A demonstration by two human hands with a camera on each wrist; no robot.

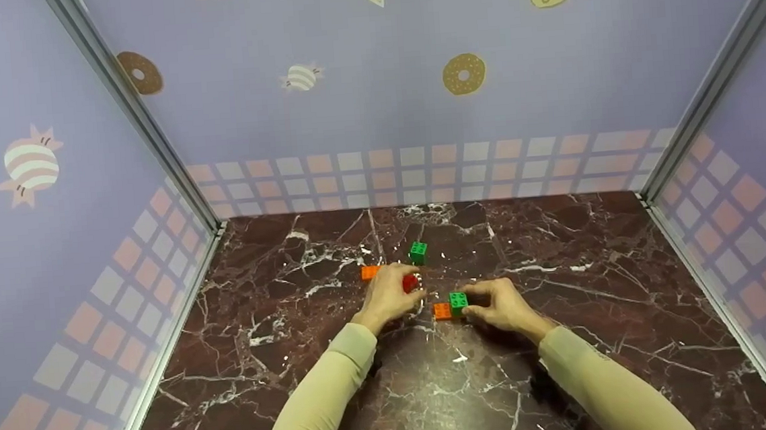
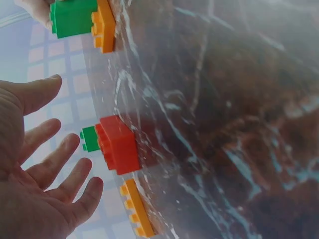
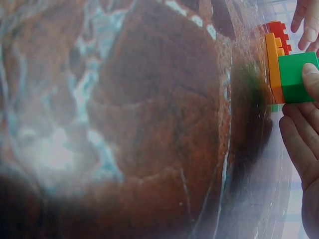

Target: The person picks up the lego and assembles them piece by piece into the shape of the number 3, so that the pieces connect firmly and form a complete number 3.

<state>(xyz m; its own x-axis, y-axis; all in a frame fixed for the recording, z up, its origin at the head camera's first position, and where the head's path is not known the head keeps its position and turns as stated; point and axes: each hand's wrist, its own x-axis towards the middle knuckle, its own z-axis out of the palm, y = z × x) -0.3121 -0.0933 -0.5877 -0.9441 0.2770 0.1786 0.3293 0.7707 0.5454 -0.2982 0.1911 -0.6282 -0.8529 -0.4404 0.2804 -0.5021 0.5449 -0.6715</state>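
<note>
My right hand pinches a green toy brick between thumb and fingers. That brick sits on one end of a flat orange brick, whose other studs are bare; the right wrist view shows the two stacked. My left hand hovers by a red brick, its fingers spread and relaxed. In the left wrist view a gap shows between that hand and the red brick, which stands on the table.
Behind the red brick stands another green brick. A second flat orange brick lies partly hidden behind the left hand. The dark marble-patterned table is bounded by patterned walls at the back and sides.
</note>
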